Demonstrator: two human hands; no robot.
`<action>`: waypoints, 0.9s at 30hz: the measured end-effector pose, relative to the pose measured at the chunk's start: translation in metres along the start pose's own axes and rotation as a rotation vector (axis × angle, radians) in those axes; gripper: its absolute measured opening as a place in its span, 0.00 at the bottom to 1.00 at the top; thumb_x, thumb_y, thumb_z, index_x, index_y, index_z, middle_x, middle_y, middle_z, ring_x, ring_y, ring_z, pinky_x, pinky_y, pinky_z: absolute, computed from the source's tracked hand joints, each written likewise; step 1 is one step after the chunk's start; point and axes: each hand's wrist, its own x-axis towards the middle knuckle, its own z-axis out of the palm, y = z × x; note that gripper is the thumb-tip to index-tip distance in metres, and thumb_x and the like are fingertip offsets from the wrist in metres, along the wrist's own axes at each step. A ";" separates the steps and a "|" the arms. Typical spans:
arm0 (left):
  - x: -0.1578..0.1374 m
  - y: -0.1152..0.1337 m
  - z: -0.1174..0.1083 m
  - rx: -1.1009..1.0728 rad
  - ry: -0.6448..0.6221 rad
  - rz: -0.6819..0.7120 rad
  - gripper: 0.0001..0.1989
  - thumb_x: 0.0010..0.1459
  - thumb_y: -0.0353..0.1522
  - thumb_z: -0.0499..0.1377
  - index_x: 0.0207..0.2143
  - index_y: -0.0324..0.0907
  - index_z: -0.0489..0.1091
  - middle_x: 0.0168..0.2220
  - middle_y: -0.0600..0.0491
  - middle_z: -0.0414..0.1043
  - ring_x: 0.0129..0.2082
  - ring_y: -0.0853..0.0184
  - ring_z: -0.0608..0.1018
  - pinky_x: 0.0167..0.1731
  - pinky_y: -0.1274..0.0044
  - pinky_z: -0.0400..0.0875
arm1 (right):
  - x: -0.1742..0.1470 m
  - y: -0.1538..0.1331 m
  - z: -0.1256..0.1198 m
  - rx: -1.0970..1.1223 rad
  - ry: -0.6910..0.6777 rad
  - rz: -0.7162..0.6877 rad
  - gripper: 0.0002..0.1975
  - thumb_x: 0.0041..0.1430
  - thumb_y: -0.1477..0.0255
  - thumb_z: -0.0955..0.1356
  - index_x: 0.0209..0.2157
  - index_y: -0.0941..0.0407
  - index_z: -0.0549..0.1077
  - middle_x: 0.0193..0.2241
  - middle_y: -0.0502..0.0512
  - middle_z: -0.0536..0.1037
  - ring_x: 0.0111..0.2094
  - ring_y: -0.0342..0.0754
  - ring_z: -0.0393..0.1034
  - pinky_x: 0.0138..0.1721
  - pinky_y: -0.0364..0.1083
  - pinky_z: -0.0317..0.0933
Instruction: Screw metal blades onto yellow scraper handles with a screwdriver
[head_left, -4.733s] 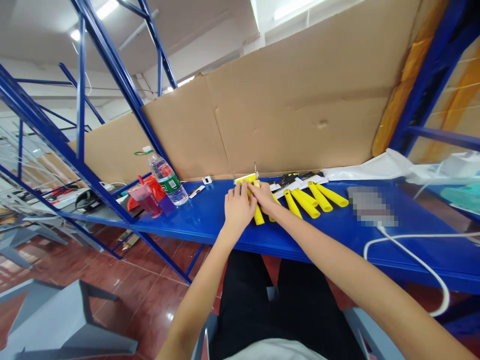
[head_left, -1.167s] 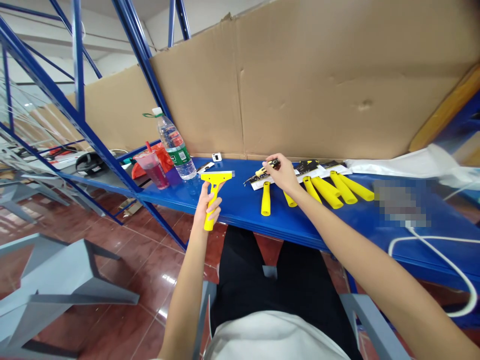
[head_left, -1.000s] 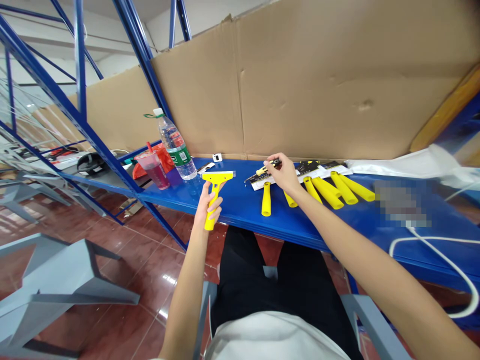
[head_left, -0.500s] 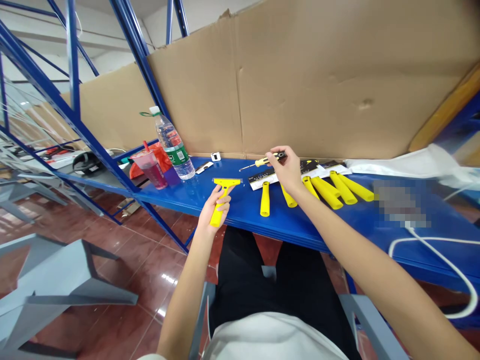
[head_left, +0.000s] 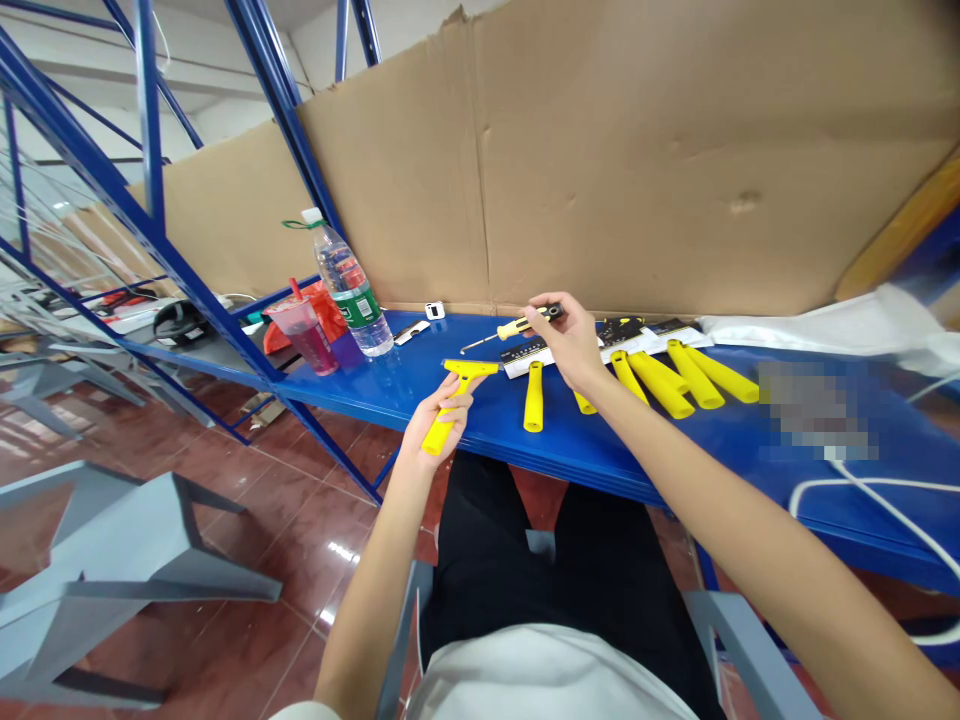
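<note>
My left hand [head_left: 429, 428] is closed around the handle of a yellow T-shaped scraper [head_left: 472, 369], its wide head pointing away from me above the table edge. In my right hand [head_left: 576, 348] is a screwdriver [head_left: 514, 327] with a pale yellow and black handle, held between the fingers. Its thin shaft points left, with the tip a little above and beyond the scraper head, apart from it as far as I can see. Below the right hand lies a loose yellow handle [head_left: 533, 400]. Several more yellow handles [head_left: 660, 385] lie to the right, partly behind my forearm.
Black-and-white flat pieces [head_left: 528, 356] lie behind the handles on the blue table [head_left: 495, 435]. To the left stand a water bottle [head_left: 360, 300] and a cup of red drink [head_left: 307, 335]. A cardboard sheet [head_left: 600, 180] rises behind. A white cable [head_left: 892, 500] curls at right.
The scraper has shifted slightly right and its handle leans more. My right hand has brought the screwdriver left, so its tip is now over the scraper head's far side. The view has turned slightly.
</note>
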 end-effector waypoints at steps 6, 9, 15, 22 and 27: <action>0.004 -0.004 -0.004 0.130 -0.027 0.010 0.28 0.76 0.27 0.53 0.74 0.54 0.63 0.75 0.36 0.61 0.23 0.79 0.71 0.13 0.87 0.65 | -0.003 0.008 0.002 -0.006 -0.048 0.019 0.20 0.66 0.48 0.75 0.48 0.47 0.76 0.46 0.56 0.83 0.47 0.57 0.82 0.51 0.60 0.81; 0.003 -0.005 -0.001 0.099 -0.040 0.022 0.28 0.76 0.24 0.50 0.73 0.54 0.64 0.76 0.36 0.60 0.22 0.82 0.69 0.14 0.90 0.64 | -0.004 0.009 0.002 -0.007 -0.059 0.022 0.20 0.66 0.48 0.75 0.48 0.47 0.76 0.47 0.56 0.83 0.45 0.56 0.82 0.51 0.60 0.81; 0.002 -0.004 0.002 0.114 -0.043 0.048 0.28 0.77 0.24 0.50 0.73 0.55 0.64 0.76 0.38 0.62 0.22 0.82 0.68 0.13 0.92 0.64 | -0.005 0.007 0.003 0.042 -0.059 0.045 0.21 0.63 0.48 0.78 0.47 0.48 0.78 0.45 0.55 0.84 0.41 0.55 0.82 0.50 0.60 0.81; 0.002 -0.004 0.001 0.108 -0.040 0.064 0.30 0.76 0.23 0.51 0.74 0.55 0.62 0.74 0.38 0.65 0.22 0.82 0.68 0.14 0.92 0.65 | -0.005 0.010 0.003 0.048 -0.052 0.054 0.21 0.62 0.49 0.78 0.47 0.48 0.78 0.45 0.56 0.85 0.43 0.56 0.83 0.51 0.60 0.80; 0.002 -0.005 0.001 0.043 -0.074 0.077 0.29 0.77 0.22 0.49 0.74 0.56 0.62 0.73 0.38 0.67 0.22 0.84 0.68 0.15 0.95 0.63 | -0.005 0.013 0.003 0.064 -0.051 0.040 0.20 0.63 0.50 0.78 0.46 0.48 0.78 0.44 0.55 0.84 0.41 0.56 0.83 0.48 0.60 0.81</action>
